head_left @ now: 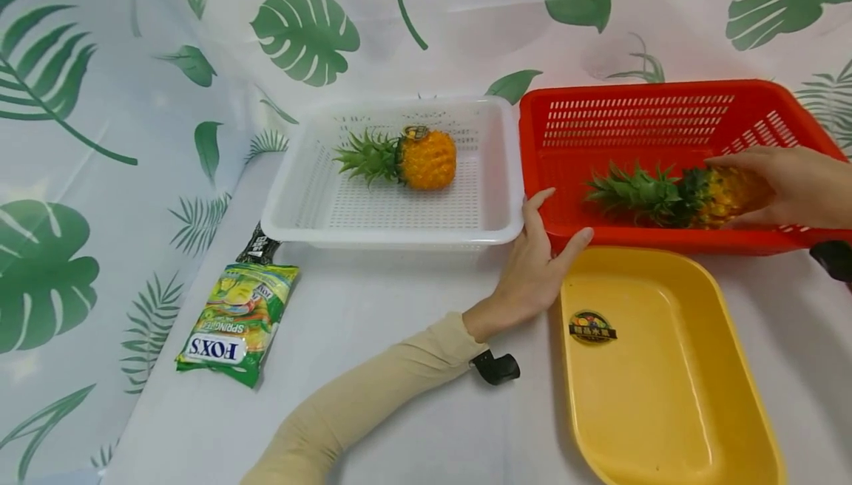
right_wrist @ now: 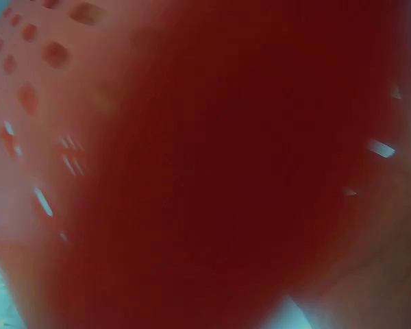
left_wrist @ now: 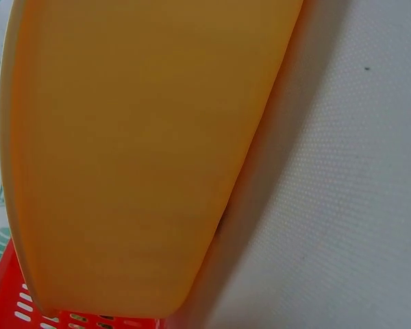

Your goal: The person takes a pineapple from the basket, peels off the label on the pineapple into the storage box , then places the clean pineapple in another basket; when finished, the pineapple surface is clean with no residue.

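Observation:
In the head view, a pineapple with a green crown lies inside the red basket, crown to the left. My right hand grips its orange body from the right. With fingers and thumb spread, my left hand rests at the front left corner of the red basket, near the white basket. Another pineapple lies on its side in the white basket, a label on it. The right wrist view is mostly filled by blurred red basket wall.
A yellow tray with a fruit sticker stands in front of the red basket; the left wrist view shows its side. On the left lie a green Fox's bag and a black packet. Leaf-patterned cloth hangs behind.

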Action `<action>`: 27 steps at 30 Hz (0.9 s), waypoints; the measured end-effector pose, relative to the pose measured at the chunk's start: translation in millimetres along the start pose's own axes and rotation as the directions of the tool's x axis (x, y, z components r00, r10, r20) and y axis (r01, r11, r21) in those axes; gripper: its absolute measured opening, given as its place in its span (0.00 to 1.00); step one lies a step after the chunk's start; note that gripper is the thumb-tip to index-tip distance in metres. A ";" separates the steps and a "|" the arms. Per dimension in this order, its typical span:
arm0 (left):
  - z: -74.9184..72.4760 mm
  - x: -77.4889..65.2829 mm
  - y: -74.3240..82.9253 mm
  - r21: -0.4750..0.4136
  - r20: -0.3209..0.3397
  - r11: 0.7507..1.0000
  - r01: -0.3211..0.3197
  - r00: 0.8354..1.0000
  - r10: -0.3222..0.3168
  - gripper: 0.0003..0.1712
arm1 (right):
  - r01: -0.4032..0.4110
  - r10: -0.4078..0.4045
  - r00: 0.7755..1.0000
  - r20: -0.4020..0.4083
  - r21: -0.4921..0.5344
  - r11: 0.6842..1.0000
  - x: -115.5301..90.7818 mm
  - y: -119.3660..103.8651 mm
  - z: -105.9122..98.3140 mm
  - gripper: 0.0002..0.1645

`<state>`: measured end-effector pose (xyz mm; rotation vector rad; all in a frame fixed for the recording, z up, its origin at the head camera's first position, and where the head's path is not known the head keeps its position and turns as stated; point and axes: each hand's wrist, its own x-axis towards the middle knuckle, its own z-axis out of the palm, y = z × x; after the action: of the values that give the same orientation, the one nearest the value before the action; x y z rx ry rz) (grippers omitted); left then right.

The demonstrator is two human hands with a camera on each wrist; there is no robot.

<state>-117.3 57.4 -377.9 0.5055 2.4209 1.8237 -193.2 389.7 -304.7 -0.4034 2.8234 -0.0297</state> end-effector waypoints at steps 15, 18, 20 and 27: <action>1.9 -0.8 -1.9 -0.003 0.016 1.000 -0.019 1.000 0.020 0.42 | 0.017 -0.016 1.000 -0.021 0.058 0.998 -7.0 -1.0 0.1 0.58; 1.5 -0.1 -2.4 -0.003 0.012 1.000 -0.027 1.000 0.027 0.41 | 0.038 -0.036 0.999 -0.040 0.056 0.998 -3.1 -2.7 -2.5 0.58; 1.3 0.3 -2.7 -0.001 0.008 0.999 -0.033 0.999 0.033 0.41 | 0.052 -0.050 0.997 -0.052 0.056 0.997 -1.1 -3.7 -4.7 0.57; -0.8 -0.3 -2.9 -0.003 0.004 0.999 -0.037 0.999 0.037 0.41 | 0.019 -0.014 0.993 -0.120 0.039 0.999 -5.7 -12.6 -15.7 0.51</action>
<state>-117.8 55.8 -380.4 0.5576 2.4216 1.8381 -189.0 378.9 -287.4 -0.4289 2.9320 -0.1178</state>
